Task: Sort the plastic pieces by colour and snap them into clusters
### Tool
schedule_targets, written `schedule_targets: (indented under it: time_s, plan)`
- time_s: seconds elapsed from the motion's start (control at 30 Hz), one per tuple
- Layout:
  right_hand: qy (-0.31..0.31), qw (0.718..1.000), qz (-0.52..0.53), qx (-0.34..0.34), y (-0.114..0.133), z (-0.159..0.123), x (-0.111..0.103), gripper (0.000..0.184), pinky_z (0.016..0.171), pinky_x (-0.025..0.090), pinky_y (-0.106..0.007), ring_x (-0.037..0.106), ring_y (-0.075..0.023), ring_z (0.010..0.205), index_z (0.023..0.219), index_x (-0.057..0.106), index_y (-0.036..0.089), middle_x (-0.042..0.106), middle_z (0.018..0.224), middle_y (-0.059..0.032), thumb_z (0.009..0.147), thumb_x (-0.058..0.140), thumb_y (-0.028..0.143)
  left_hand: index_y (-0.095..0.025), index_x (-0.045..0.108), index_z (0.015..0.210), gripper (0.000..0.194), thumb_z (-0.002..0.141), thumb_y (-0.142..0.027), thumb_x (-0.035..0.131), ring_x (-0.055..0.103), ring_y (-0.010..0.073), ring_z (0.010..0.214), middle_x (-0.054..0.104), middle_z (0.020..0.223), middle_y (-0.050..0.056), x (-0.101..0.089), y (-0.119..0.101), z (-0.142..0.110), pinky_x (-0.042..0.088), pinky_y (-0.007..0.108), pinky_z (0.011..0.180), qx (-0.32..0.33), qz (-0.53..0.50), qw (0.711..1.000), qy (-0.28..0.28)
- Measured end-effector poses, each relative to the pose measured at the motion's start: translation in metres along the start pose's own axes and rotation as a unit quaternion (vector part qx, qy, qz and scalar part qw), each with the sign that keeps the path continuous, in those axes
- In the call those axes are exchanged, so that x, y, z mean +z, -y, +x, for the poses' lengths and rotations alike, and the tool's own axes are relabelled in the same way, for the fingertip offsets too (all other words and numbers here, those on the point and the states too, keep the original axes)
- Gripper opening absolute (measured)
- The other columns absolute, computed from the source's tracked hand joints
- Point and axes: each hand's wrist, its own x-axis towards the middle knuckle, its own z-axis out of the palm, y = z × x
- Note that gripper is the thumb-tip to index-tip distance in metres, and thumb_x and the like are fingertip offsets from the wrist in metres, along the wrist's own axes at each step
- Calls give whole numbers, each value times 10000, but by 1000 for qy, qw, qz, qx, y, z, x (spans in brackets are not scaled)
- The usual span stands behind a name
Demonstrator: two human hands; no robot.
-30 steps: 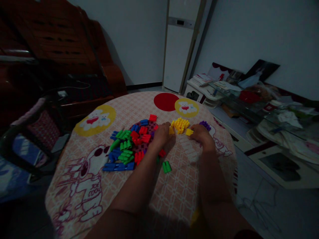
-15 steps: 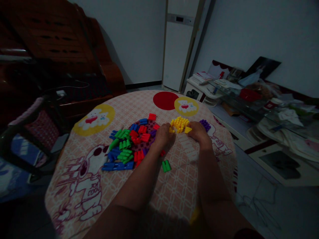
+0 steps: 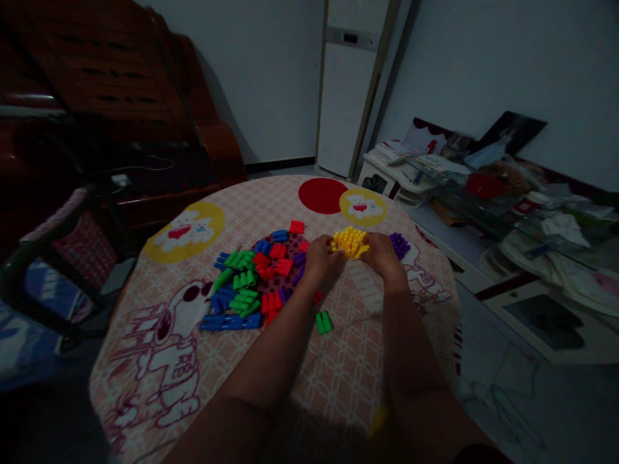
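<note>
A cluster of yellow peg-like toy building blocks [image 3: 349, 240] stands on the tablecloth between my hands. My left hand [image 3: 319, 263] is closed at the cluster's left edge, its fingertips pressed against the blocks. From the right, my right hand [image 3: 384, 255] pinches a yellow building block [image 3: 361, 250] against the near right side of the cluster; its fingers partly hide the piece. Just beyond my right hand sits a purple block cluster [image 3: 399, 245]. Left of my left hand lies a loose pile with green blocks [image 3: 244, 280], red blocks [image 3: 279, 251] and blue blocks [image 3: 231, 322].
One green block [image 3: 324, 322] lies apart, near my left forearm. The round table carries a patterned cloth [image 3: 348, 374]. A chair [image 3: 72, 258] stands at the left, and a cluttered glass-topped cabinet [image 3: 488, 219] runs along the right wall.
The yellow block in my right hand has moved left, from beside the cluster to against it. My left hand has stayed close to the cluster's left edge.
</note>
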Motion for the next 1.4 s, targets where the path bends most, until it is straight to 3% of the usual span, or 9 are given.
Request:
schedule_targets:
  time_s: [0.17,0.33,0.63,0.73,0.9,1.03,1.2,1.3,1.4]
  plan:
    - [-20,999,30,10,4,3,-2,334,908,469,-298,668,-242,1007,1089,706,118,733,1077,-136,763,639,136,-144,634,1153,414,742,-117,678,663,228,1056,708,1167,110,0,-3,-1,519,343,934,-12,-57,998,-20]
    - [-16,999,40,24,5,3,-4,329,862,476,-278,680,-229,965,1069,716,123,742,1047,-131,756,617,97,-149,616,1171,435,742,-84,638,669,213,1040,707,1175,104,4,-2,-1,531,342,929,-10,-99,995,2]
    - [7,995,91,48,4,1,-6,449,793,475,-251,677,-202,872,1148,674,136,741,984,-93,713,607,47,-147,519,1320,605,741,-93,683,685,193,998,674,1210,120,7,6,0,557,305,846,-29,-118,992,27]
    - [10,994,96,48,3,0,-9,443,784,474,-253,674,-201,856,1132,679,144,739,969,-86,709,593,44,-139,528,1322,614,732,-93,689,674,211,1051,665,1220,128,4,5,-1,551,319,890,-21,-102,994,12]
    - [-61,993,97,19,8,-5,-25,333,799,478,-283,668,-212,843,1076,697,157,728,891,-77,752,624,131,-142,522,1351,609,757,-84,647,669,207,1016,555,1389,177,-7,-6,-3,569,343,878,29,-117,993,-14]
    - [-121,979,159,-42,22,-8,-40,284,773,490,-303,672,-208,805,1088,700,160,729,870,-72,830,610,237,-169,560,1309,511,806,-140,641,666,179,961,558,1359,158,-26,-18,-7,581,315,816,94,-125,987,-38]
    - [-87,979,167,-75,34,-15,-44,230,762,493,-299,679,-204,776,995,741,153,744,841,-80,818,621,239,-159,623,1226,390,836,-169,632,657,200,993,639,1237,133,-65,-18,-15,544,344,893,113,-31,991,-63]
    - [-44,980,180,-76,30,-24,-34,191,736,490,-279,685,-195,770,924,750,147,753,849,-85,811,623,235,-154,679,1127,290,845,-185,620,654,224,1015,678,1157,125,-101,3,-20,496,366,965,70,77,992,-75]
    - [-2,976,209,-56,25,-35,-16,180,696,486,-259,685,-186,747,874,745,156,746,801,-67,825,602,254,-160,694,1114,280,870,-239,581,652,270,1014,701,1070,135,-140,38,-30,488,401,943,-41,174,976,-127]
